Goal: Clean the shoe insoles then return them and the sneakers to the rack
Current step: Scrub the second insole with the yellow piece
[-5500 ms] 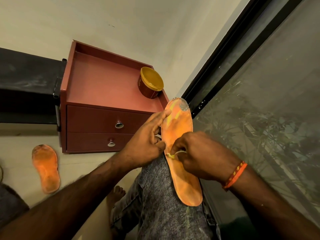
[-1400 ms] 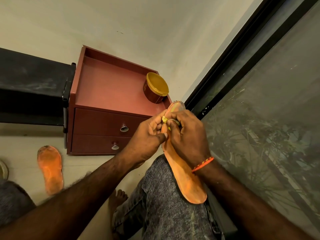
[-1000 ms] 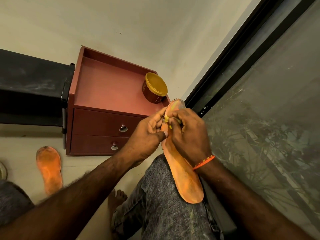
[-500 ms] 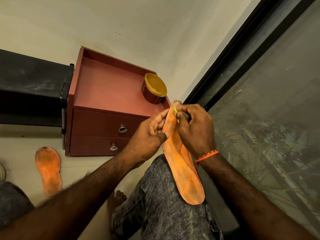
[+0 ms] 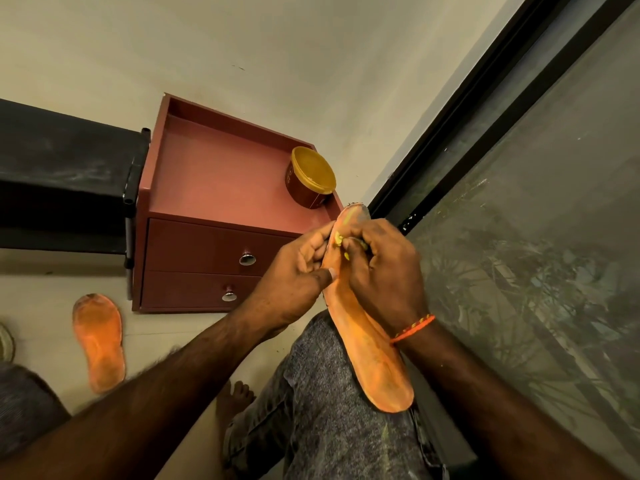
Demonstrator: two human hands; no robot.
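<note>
An orange insole (image 5: 372, 355) lies along my right knee, its toe end pointing up toward the window corner. My left hand (image 5: 294, 275) grips its left edge near the toe, thumb on the top face. My right hand (image 5: 384, 268) pinches a small yellow scrubbing piece (image 5: 338, 240) against the upper part of the insole; most of that piece is hidden under the fingers. A second orange insole (image 5: 98, 341) lies flat on the floor at the left.
A red-brown two-drawer cabinet (image 5: 207, 258) stands against the wall with a yellow-lidded jar (image 5: 311, 176) on top. A dark rack shelf (image 5: 65, 178) is at the left. A black-framed window (image 5: 519, 237) runs along the right. My bare foot (image 5: 235, 400) rests on the floor.
My right hand with the yellow piece has slid up the insole from its middle to the toe end, rubbing there with small strokes. My left hand keeps its grip.
</note>
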